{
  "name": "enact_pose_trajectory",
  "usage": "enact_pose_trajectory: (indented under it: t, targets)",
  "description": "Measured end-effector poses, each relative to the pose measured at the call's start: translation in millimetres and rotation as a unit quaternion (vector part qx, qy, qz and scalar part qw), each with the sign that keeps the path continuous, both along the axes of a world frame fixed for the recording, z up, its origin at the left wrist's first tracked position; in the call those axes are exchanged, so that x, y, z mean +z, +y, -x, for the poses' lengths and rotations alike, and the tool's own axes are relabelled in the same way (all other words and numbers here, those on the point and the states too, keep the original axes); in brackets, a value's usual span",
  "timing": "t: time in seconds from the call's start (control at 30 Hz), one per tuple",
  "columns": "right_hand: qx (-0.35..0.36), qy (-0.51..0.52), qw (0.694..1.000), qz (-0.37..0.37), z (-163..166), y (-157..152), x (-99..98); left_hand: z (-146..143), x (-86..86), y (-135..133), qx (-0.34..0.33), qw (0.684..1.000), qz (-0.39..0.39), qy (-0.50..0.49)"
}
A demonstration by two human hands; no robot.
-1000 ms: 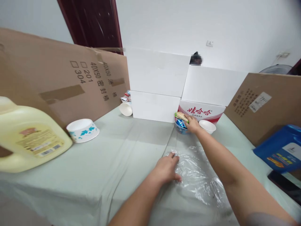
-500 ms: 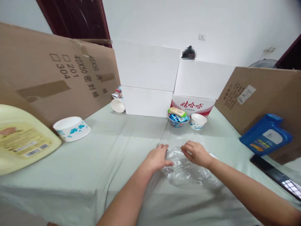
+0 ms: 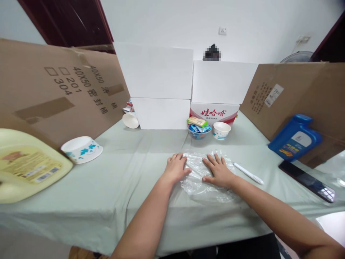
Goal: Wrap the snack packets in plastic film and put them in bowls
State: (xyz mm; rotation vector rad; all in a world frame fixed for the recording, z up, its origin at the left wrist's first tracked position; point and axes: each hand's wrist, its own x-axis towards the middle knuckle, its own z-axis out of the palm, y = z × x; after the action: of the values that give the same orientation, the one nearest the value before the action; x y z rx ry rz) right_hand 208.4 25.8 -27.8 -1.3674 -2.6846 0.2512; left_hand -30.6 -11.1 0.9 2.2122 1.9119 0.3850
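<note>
A crumpled clear plastic bag (image 3: 198, 180) lies on the pale green tablecloth (image 3: 121, 172) in front of me. My left hand (image 3: 175, 168) rests flat on the bag's left side, fingers stretched forward. My right hand (image 3: 219, 170) lies flat on its right side with fingers spread. Neither hand grips anything. Beyond the bag stands a blue bowl (image 3: 198, 130) filled with wrapped snacks, and a small white paper cup (image 3: 221, 130) is beside it.
A white pen (image 3: 248, 173) and a dark phone (image 3: 307, 180) lie to the right, near a blue jug (image 3: 295, 138). At left are a yellow detergent jug (image 3: 27, 163) and a white bowl (image 3: 81, 149). Cardboard sheets (image 3: 61, 90) and white boxes (image 3: 161, 86) wall the table.
My right hand drew back from the snack bowl to the plastic bag and flattened on it. My left hand stayed on the bag. The view shifted, revealing the pen and phone.
</note>
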Motion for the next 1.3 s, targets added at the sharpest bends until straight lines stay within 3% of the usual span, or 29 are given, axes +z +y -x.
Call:
enact_pose_trajectory:
  t: [0.07, 0.13, 0.23, 0.3, 0.4, 0.53, 0.63, 0.77, 0.87, 0.97, 1.07, 1.17, 1.3]
  targets:
    - [0.006, 0.067, 0.998, -0.004, -10, -1, 9.1, 2, 7.1, -2, -0.006, 0.999, -0.032, -0.037]
    - [0.015, 0.162, 0.986, -0.021, -27, -6, 20.6, 4, 15.4, -6, -0.052, 0.993, -0.023, -0.100]
    - [0.012, 0.262, 0.965, 0.014, -57, -22, 37.4, 5, 24.0, -13, -0.173, 0.969, 0.098, -0.144]
    - [0.024, 0.270, 0.959, 0.079, -76, -38, 43.7, 5, 25.7, -18, -0.217, 0.958, 0.150, -0.111]
    - [0.096, 0.209, 0.963, 0.144, -96, -64, 40.1, 5, 24.3, -21, -0.234, 0.960, 0.145, -0.059]
    - [0.114, 0.172, 0.973, 0.103, -110, -90, 18.9, 12, 23.4, -18, -0.256, 0.951, 0.148, -0.086]
    - [0.077, 0.225, 0.969, 0.068, -116, -100, 7.8, 19, 26.3, -16, -0.230, 0.943, 0.176, -0.164]
    - [-0.013, 0.322, 0.945, 0.057, -117, -100, 10.1, 23, 32.1, -17, -0.176, 0.910, 0.207, -0.312]
    - [-0.109, 0.404, 0.905, 0.076, -110, -89, 17.5, 22, 33.1, -17, -0.136, 0.871, 0.226, -0.414]
    - [-0.180, 0.457, 0.864, 0.107, -97, -72, 22.4, 21, 27.9, -13, -0.082, 0.867, 0.196, -0.451]
    - [-0.240, 0.448, 0.854, 0.110, -83, -53, 21.2, 16, 17.8, -5, -0.004, 0.902, 0.134, -0.411]
    - [-0.278, 0.419, 0.859, 0.096, -73, -34, 15.6, 9, 8.7, 4, 0.077, 0.959, 0.064, -0.266]
    - [-0.287, 0.336, 0.895, 0.061, -64, -16, 11.8, 2, 4.0, 10, 0.136, 0.985, 0.012, -0.105]
